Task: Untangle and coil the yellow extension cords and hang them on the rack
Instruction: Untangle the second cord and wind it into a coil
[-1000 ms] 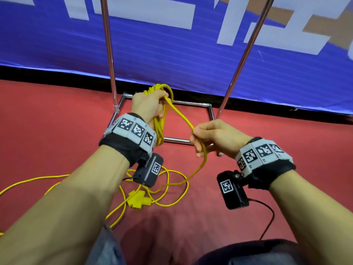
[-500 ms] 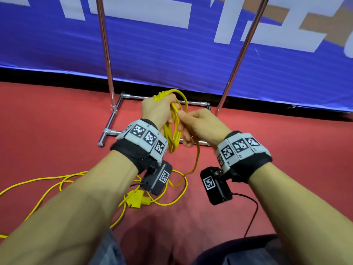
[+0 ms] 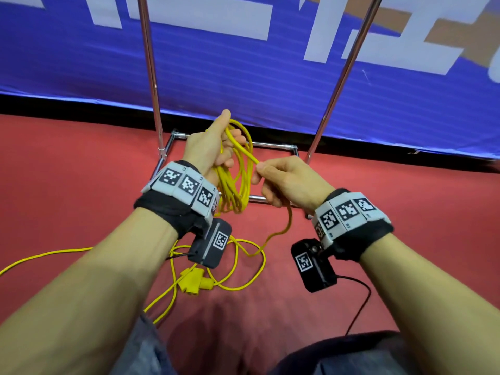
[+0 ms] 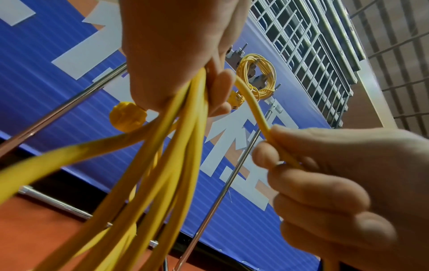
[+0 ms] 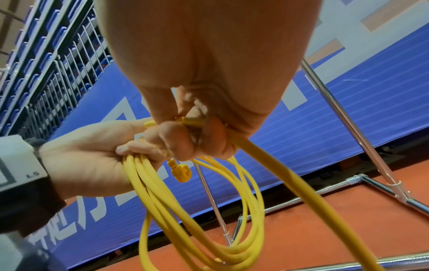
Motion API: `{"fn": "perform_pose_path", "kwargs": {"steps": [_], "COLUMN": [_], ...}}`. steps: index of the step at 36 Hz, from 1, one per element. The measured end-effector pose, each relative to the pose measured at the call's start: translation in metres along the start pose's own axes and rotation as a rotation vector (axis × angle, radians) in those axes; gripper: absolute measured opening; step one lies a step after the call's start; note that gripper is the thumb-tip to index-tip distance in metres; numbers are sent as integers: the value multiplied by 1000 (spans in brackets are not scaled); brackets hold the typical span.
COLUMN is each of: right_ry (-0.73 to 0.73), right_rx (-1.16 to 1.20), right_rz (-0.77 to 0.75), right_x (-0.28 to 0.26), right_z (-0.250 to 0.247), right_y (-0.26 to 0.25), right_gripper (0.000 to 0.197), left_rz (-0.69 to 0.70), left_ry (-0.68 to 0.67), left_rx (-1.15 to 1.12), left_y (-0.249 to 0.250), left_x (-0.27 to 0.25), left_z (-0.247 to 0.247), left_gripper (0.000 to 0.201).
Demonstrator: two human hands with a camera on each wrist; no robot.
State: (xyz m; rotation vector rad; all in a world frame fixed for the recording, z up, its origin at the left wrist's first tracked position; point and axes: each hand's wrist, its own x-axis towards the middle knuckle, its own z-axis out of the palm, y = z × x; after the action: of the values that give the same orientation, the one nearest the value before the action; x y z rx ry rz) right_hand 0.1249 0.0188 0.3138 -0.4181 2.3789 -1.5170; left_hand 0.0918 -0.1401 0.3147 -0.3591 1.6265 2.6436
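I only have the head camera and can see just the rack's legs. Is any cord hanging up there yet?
Observer: Yes. The left wrist view shows one hanging cord, coiled, high on the rack.
Operator: And the coil in the left hand, where is its plug?
Observer: The right wrist view shows a yellow plug dangling just beside the left hand, within the coil.
Operator: How is the right hand holding its piece?
Observer: Seen from below, the right hand has its fingers curled round the loose strand, which runs straight up to the left hand.
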Motion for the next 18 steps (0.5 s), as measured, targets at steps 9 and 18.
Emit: {"fn": "perform_pose_path", "kwargs": {"steps": [9,18], "right_ry": [-78,-108], "right_rx": [47,-24], "right_rz": [65,226], "right_x": [-5,-12], "right_z": [0,-11], "right_y": [6,18], "right_gripper": [31,23], "left_rz": [25,-24], "left_ry": [23,-99], "left_rx": [27,-141], "left_y": [1,7], "left_x": [-2,-5], "left_z": [4,4], "left_gripper": [29,36]}}
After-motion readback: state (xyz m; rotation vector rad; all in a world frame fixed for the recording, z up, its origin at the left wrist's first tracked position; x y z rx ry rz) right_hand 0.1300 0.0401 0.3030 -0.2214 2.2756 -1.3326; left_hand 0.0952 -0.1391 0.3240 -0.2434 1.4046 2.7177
